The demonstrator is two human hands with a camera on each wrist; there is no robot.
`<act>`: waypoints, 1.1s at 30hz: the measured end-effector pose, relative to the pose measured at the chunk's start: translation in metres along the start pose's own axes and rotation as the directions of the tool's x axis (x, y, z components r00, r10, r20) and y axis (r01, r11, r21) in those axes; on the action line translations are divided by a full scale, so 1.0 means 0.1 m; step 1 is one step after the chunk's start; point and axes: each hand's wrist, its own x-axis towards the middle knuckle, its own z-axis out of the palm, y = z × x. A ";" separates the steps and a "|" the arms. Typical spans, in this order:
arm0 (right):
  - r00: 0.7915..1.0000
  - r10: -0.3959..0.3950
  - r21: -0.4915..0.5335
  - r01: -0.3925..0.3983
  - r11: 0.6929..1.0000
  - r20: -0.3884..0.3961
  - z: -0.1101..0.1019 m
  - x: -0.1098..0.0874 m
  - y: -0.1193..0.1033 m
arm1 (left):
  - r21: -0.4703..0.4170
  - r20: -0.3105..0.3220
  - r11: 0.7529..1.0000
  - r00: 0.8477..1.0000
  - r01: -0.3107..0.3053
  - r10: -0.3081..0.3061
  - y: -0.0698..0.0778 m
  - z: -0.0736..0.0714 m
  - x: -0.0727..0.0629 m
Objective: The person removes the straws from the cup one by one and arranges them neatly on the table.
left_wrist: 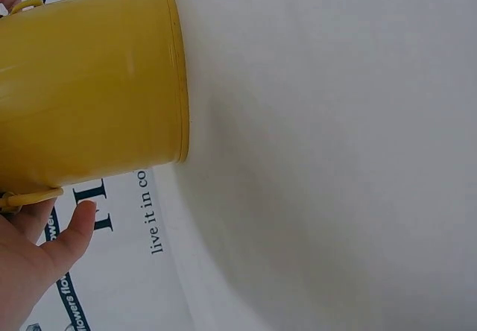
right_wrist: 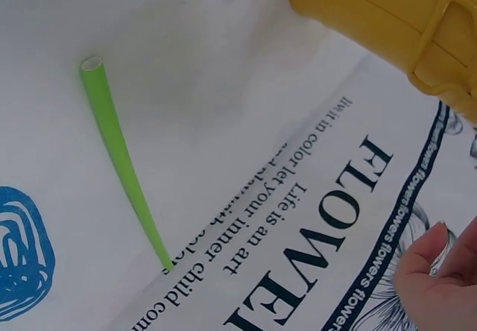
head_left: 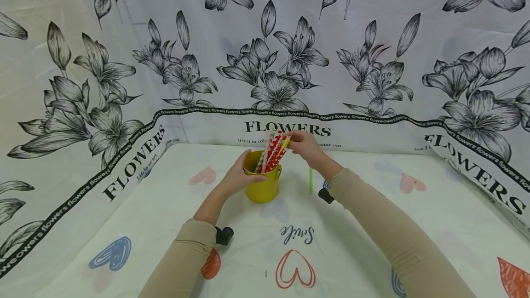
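My left hand (head_left: 238, 177) holds a yellow metal bucket (head_left: 265, 192) at its upper side, the thumb across the front just below the rim. In the left wrist view the bucket (left_wrist: 97, 85) fills the upper left, with fingers by its handle lug. Paper straws (head_left: 271, 153) stand leaning in the bucket: red with white hearts, green-striped, pink and yellow. At the tops of these, my right hand (head_left: 308, 148) pinches the yellow straw (head_left: 285, 142) with curled fingers. A green straw (head_left: 311, 180) lies on the table to the right of the bucket.
A white cloth (head_left: 352, 233) with printed hearts and the word "Smile" covers the table. Behind it hangs a flower-printed curtain (head_left: 198, 128) that also closes in both sides. Black wrist cameras (head_left: 224, 236) sit at both cuffs.
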 end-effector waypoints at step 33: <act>0.955 -0.168 0.266 0.233 0.936 -0.245 -0.48 -0.15 -0.20 | -0.017 0.017 0.999 0.999 -0.029 0.029 -0.03 -0.01 0.01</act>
